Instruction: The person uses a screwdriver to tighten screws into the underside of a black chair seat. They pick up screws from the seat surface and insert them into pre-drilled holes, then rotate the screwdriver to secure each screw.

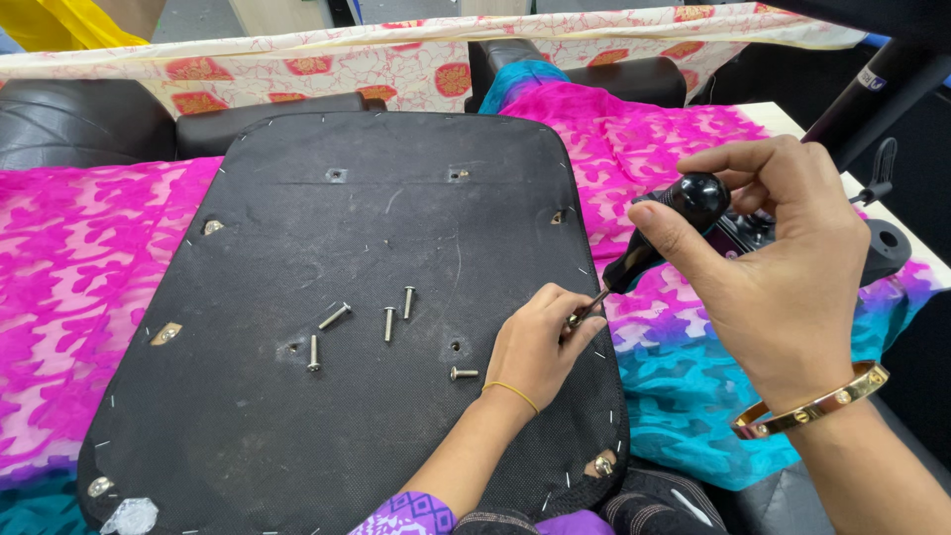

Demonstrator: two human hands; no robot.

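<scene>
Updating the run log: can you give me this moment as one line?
left hand: steadies screwdriver tip | right hand: grips black screwdriver handle | on: upturned black seat base | loose bolts: five on base

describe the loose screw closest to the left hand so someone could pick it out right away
Start at the big black fabric-covered panel lying on the pink patterned cloth. Five silver screws lie loose near its middle. The one meant lies just left of the left hand, below a small hole; it alone lies sideways, while the others stand upright or slant.
</scene>
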